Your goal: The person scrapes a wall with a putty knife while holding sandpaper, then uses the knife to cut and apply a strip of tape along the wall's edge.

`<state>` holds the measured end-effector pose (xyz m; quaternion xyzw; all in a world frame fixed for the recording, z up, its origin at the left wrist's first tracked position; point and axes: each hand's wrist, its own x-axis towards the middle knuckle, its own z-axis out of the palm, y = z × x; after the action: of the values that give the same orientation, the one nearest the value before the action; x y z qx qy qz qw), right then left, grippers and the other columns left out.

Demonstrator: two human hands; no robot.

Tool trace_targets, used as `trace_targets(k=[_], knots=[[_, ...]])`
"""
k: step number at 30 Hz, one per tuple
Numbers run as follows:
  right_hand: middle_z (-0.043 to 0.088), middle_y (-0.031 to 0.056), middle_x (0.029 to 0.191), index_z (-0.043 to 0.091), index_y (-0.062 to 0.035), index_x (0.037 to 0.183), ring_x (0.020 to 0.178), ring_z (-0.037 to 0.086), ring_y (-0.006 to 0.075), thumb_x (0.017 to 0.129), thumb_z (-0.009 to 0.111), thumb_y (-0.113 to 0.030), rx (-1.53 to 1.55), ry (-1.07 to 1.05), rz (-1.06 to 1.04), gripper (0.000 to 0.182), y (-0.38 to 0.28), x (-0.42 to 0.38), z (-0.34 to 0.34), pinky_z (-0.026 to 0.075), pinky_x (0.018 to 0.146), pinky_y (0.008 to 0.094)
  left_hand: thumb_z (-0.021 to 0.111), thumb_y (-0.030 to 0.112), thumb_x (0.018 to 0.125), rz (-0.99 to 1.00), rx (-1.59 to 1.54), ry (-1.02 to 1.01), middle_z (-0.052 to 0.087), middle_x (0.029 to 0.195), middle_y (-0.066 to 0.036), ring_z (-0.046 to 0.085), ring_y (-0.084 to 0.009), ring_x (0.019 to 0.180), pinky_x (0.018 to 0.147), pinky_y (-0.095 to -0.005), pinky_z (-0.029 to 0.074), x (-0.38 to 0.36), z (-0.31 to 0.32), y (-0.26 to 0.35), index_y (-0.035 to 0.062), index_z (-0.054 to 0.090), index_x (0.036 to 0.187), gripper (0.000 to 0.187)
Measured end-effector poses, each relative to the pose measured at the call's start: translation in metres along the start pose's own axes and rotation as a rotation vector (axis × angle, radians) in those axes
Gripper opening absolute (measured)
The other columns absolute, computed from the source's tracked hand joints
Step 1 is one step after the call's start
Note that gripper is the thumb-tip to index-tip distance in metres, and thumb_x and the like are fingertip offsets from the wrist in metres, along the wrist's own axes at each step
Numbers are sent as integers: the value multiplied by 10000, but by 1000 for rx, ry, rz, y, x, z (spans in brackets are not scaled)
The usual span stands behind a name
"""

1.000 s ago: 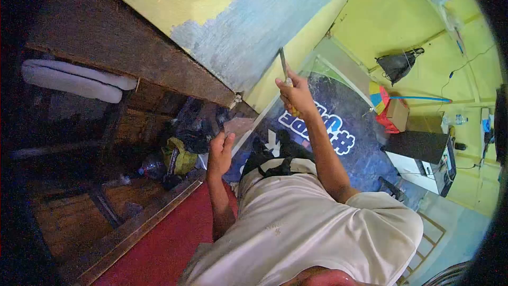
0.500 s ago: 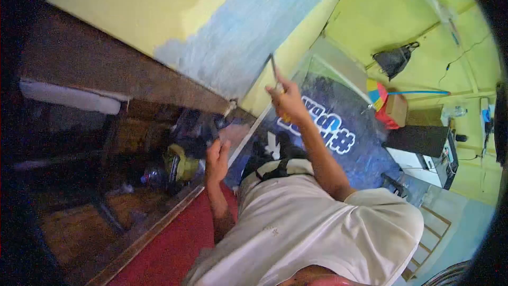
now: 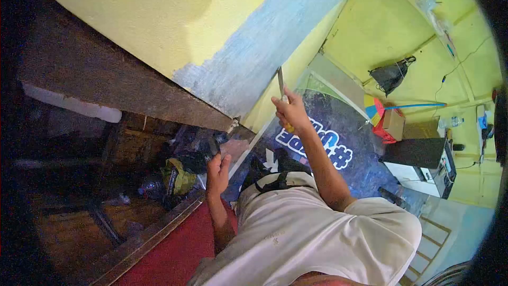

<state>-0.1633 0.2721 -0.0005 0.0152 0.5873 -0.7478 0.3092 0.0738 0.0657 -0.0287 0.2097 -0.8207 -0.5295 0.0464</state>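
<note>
My right hand (image 3: 292, 112) is closed around the yellow handle of a scraper (image 3: 281, 82). Its narrow metal blade points up, with the tip at the yellow wall (image 3: 217, 0), along the edge of a bare blue-grey strip (image 3: 254, 42) where the yellow coat is gone. Lower and to the left, my left hand (image 3: 217, 176) is closed with the thumb up, away from the wall. A dark, flat thing (image 3: 214, 146) stands up from its fingers; its kind is hard to make out in the shadow.
A dark ledge (image 3: 127, 79) runs under the wall. Below lie shadowed clutter and a yellowish bag (image 3: 180, 177). A red surface (image 3: 169, 249) is at lower left. Behind are a lettered dark banner (image 3: 338, 122), a hanging black bag (image 3: 392, 76) and a black-and-white cabinet (image 3: 418, 164).
The scraper's tip has shifted down and slightly right in view, along with my right hand. My left hand stays nearly in place. The camera view has tilted a little.
</note>
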Motion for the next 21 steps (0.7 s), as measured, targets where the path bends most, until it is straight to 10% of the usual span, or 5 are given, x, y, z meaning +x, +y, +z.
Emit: trace_targets(k=[3, 12, 21], knots=[[390, -49, 546, 435, -153, 1502, 378, 380, 80, 968, 656, -144, -78, 46, 49, 577, -6, -6, 3, 320, 339, 251, 540, 310, 1049, 23, -95, 11, 612, 819, -43, 500, -108, 782, 706, -327, 438, 2, 3, 18, -12, 622, 1031, 333], [434, -32, 577, 289, -189, 1598, 415, 393, 85, 967, 650, -134, 64, 50, 12, 729, -4, 11, -3, 312, 357, 273, 536, 309, 1049, -14, -144, -31, 546, 792, -28, 486, -109, 768, 695, -322, 431, 7, 7, -5, -12, 613, 1018, 331], [385, -53, 541, 485, -105, 1424, 376, 360, 72, 976, 646, -142, 76, 60, 39, 478, -11, -2, 3, 304, 333, 260, 521, 265, 1056, -37, -142, -25, 628, 890, -21, 542, -122, 850, 797, -307, 454, 14, 9, 18, 3, 637, 1078, 287]])
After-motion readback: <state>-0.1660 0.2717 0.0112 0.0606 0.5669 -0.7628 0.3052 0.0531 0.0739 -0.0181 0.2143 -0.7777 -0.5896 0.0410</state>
